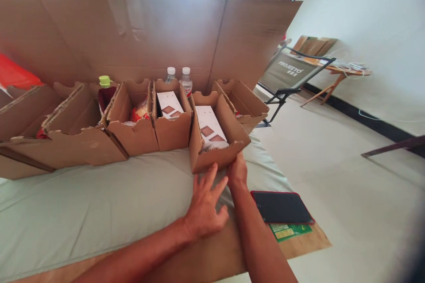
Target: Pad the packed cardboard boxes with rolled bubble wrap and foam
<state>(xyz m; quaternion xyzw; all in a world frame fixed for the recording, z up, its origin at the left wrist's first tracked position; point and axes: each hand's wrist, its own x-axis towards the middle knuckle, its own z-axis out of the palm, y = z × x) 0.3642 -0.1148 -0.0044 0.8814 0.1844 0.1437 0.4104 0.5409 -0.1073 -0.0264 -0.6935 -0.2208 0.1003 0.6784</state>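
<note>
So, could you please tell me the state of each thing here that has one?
Front cardboard box: open, white carton inside.
Left hand: open, flat on grey cloth, beside box.
Right hand: touching box's front; grip unclear.
Water bottles: upright, capped.
Tablet: screen dark, lying flat.
Folding chair: unfolded.

One readable word here: "PROJEETO" in white capitals, printed across the dark fabric back of the folding chair [292,70] by the far wall, with a small white mark under it too tiny to make out. The green card [289,231] beside the tablet carries print, but it's too small to read. The white cartons [211,129] in the cardboard boxes show only brown diamond shapes, no legible lettering. The bottle labels [187,84] are unreadable.
</note>
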